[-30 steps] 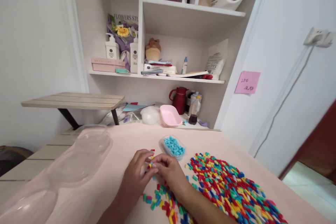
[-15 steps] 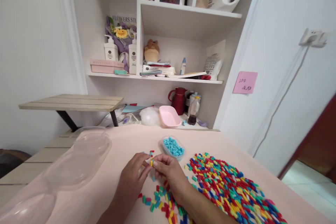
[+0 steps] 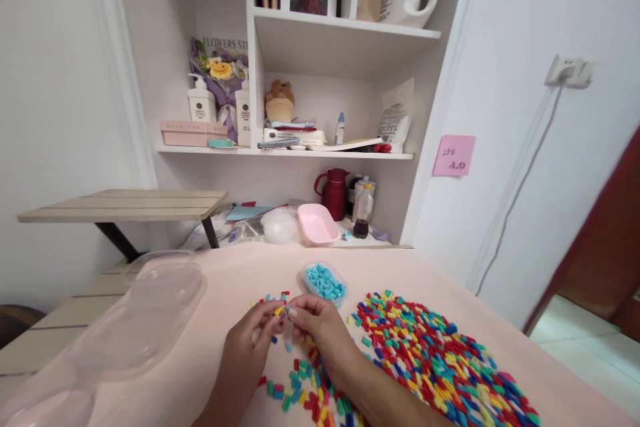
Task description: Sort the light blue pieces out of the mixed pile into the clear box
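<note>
My left hand (image 3: 249,340) is closed in a pinch on a small yellow toy brick (image 3: 279,311). Fingertip to fingertip with it, my right hand (image 3: 324,328) pinches a tiny light-blue brick, partly covered by the thumb and fingers. Whether the two pieces are joined, I cannot tell. A few loose bricks (image 3: 285,293) lie just beyond the fingers. Below and between my wrists is a scatter of mixed bricks (image 3: 295,380), partly hidden by my right forearm. Behind my right hand stands a clear tub (image 3: 301,276) filled with light-blue bricks (image 3: 327,281).
A big pile of multicoloured bricks (image 3: 440,360) spreads over the right of the pink tabletop (image 3: 225,273). Clear plastic containers (image 3: 150,320) lie at the left. At the back are a pink tray (image 3: 319,224), a red jug (image 3: 334,193) and a bottle (image 3: 363,213) of dark liquid.
Both hands stay pinched together, moving slightly left in view as the camera turns a little right. The yellow brick has tilted in the left fingers, and more loose bricks show beyond them.
</note>
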Demonstrator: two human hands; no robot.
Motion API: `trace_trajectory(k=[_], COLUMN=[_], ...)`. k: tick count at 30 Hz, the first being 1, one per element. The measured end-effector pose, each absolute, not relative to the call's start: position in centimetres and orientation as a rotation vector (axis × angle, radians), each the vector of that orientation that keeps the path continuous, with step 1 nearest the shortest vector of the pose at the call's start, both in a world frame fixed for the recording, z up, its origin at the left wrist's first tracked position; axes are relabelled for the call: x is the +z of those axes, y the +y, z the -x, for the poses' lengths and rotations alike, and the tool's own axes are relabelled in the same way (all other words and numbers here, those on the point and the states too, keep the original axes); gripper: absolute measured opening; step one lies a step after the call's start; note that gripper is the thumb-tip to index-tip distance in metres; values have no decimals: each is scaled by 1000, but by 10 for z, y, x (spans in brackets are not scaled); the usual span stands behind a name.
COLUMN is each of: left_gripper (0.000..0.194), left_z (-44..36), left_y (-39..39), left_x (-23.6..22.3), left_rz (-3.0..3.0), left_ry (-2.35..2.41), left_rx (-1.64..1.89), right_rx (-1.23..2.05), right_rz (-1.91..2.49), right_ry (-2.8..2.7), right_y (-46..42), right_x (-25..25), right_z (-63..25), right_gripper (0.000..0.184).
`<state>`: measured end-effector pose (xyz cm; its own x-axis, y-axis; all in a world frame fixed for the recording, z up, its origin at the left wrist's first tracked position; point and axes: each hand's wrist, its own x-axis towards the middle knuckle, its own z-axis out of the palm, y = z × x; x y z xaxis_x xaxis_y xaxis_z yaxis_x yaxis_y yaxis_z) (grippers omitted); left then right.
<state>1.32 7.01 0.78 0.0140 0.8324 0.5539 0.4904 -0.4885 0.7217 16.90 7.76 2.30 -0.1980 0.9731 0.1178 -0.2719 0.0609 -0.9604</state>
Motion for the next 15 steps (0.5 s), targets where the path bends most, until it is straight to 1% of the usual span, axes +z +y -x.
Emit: trace_trajectory(k=[2,4,6,8,10,13,15], left_gripper=[22,20,20,23,26,29,32], left_z=[-11,-9,-6,-5,-4,-3,-1], left_y=[69,69,67,65,63,63,66], left_x=[10,13,15,16,17,17,17], left_rz=[-1971,-2054,-2140,-2185,-2202,-2186,-2129], left_ry=[1345,1324,1321,1347,1370,1372,1413], left_rx=[1497,1519,1509,1462,1407,1370,1407], right_rx=[1218,905,571,335,175,7,-50], right_rz=[918,980,1005,1066,1182,1308,1308], right_ry=[-1309,-1464,-1598,-1680,-1751,-1818,-1802], right_y=[80,85,91,100,110,120,122], right_x=[28,33,36,34,28,20,18], right_z=[-175,-184,-198,-213,-228,-242,-244], right_gripper=[28,21,17,18,21,29,34])
